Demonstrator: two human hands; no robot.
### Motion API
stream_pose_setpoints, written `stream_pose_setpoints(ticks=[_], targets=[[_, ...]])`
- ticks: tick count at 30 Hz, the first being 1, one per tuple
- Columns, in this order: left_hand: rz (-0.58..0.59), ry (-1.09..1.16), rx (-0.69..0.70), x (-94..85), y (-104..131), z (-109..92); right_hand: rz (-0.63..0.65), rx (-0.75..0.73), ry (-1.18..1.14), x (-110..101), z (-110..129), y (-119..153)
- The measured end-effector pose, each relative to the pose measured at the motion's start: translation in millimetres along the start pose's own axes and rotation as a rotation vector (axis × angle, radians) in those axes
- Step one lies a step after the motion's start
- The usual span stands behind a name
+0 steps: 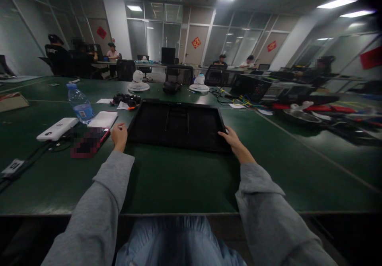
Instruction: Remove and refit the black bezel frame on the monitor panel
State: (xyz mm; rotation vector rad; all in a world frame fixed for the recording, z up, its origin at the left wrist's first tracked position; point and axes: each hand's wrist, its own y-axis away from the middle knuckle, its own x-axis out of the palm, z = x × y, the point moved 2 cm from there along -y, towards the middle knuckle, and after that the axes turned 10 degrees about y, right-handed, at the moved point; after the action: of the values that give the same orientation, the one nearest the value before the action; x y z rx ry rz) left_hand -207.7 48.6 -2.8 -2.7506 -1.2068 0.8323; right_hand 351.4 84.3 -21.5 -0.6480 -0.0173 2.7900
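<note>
1. Lying by the left edge of the green table (179,182): a cardboard box (13,102), only partly in view.
2. Further right, a white power bank (57,129), with an upright clear bottle (80,106) beyond, near a white pad (103,119).
3. Nearer the front edge than the pad, a red-edged device (89,143), partly blurred out.
4. Just beside the panel's left side, the left hand (119,135), fingers curled; cannot tell whether pinching anything or touching the panel.
5. Midway along the table, set back from the front edge, the black rectangular panel (176,128), lying flat.
6. On the panel's right side, the right hand (232,139), pinching the rim, thumb on top.
7. Toward the table's right edge, a metal bowl (304,117) among clutter.
</note>
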Motion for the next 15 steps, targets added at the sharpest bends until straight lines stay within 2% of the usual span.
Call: stream_pose_setpoints(ticks=[4,8,10,13,15], targets=[[0.030,-0.027,0.026,-1.8,2,-1,-0.024,-0.100,-0.100,3,3,-1],[0.049,-0.010,0.026,-2.5,2,1,-0.115,-0.142,-0.080,-2,5,0],[0.058,-0.002,0.024,-2.4,2,2,-0.193,-0.116,-0.060,-9,4,0],[0.069,0.003,0.020,-2.1,2,1,-0.376,-0.043,0.016,-26,-3,-1],[0.073,0.006,0.018,-1.9,2,1,-0.471,-0.106,0.118,-40,-7,-1]])
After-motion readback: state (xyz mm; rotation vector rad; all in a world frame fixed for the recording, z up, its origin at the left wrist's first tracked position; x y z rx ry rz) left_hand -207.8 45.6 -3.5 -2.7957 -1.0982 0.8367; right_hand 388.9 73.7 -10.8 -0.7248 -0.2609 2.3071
